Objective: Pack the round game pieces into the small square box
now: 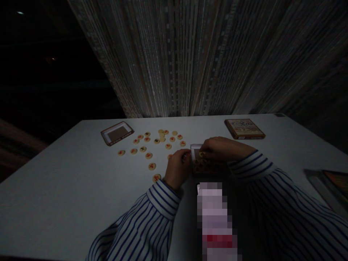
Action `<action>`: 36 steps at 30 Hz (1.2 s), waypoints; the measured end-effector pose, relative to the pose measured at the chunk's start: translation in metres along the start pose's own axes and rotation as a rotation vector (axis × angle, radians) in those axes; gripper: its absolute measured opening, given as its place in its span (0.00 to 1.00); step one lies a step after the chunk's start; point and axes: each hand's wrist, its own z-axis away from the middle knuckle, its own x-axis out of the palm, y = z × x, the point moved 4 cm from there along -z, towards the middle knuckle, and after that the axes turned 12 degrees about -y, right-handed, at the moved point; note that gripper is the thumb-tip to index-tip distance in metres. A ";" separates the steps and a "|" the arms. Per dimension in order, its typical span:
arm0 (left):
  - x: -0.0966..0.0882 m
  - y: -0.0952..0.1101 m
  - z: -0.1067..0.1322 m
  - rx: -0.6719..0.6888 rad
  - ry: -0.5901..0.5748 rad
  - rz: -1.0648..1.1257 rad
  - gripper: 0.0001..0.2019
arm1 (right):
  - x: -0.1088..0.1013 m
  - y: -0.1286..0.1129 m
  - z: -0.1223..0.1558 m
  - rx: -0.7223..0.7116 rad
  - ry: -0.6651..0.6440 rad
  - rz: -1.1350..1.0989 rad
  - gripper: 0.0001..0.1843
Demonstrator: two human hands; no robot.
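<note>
Low in front of me is a small open box (196, 146) with several round Chinese chess pieces lying in its near part. My right hand (221, 148) reaches over the box from the right. Its fingers are closed on one pale Chinese chess piece (202, 154) above the box's interior. At the box's left edge, my left hand (178, 167) is curled, its fingertips gripping the rim near the far left corner. Several loose pieces (148, 155) with red or black characters are scattered left of the box. A few pale pieces (162, 135) overlap one another farther back.
An open box lid (117, 133) lies at the back left of the white table (67, 188). A closed, printed box (244, 128) is at the back right. Nearest me glows a phone screen (216, 217), pixelated. Behind the table hangs a string curtain (174, 61).
</note>
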 end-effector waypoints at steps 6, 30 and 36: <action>0.000 0.000 0.000 0.007 0.007 -0.014 0.10 | 0.000 0.000 0.000 0.004 -0.002 -0.003 0.16; -0.001 -0.001 0.000 0.006 0.006 -0.038 0.11 | 0.001 0.002 0.001 -0.036 0.003 -0.041 0.16; 0.000 -0.001 0.000 0.017 0.006 -0.012 0.10 | 0.003 0.003 0.000 -0.061 0.009 -0.025 0.16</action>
